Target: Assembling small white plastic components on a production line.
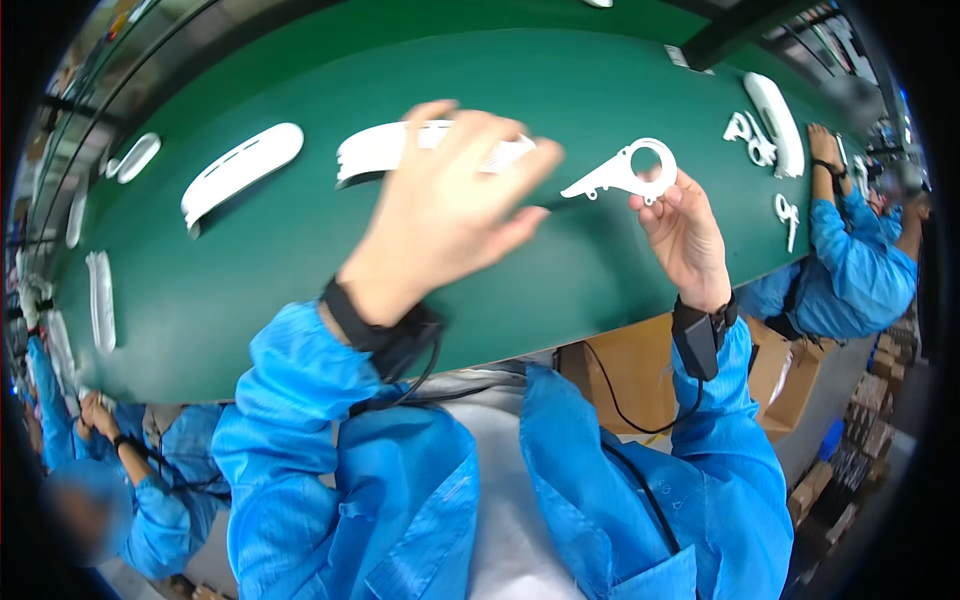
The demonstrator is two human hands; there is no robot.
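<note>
Head view, left hand: my left hand [445, 205] is stretched over the green belt [300, 260], fingers spread and flat, laid across a white ribbed cover [375, 150]. It hides the cover's middle; I cannot tell whether the fingertips grip the far edge or only rest on it.

Head view, right hand: my right hand [685, 235] has thumb and fingertips pinched on the rim of a white ring bracket [625, 172]. I judge the pinch at the ring end keeps the tail free and turned toward the cover.

Bracket, look: flat white plastic, an open ring at one end, a tapering arm with small notches pointing left. It is raised just above the belt, near the left fingertips, not touching them.

Cover, look: long, curved, slotted along its length, lying flat on the belt.

Belt, other parts: a white oval shell [240, 170] lies left of the cover, well apart. More white pieces sit along the left rim.

Neighbour, right: a blue sleeve [850, 250] of another person reaches toward small white brackets [750, 135] beside a long shell [778, 120].
</note>
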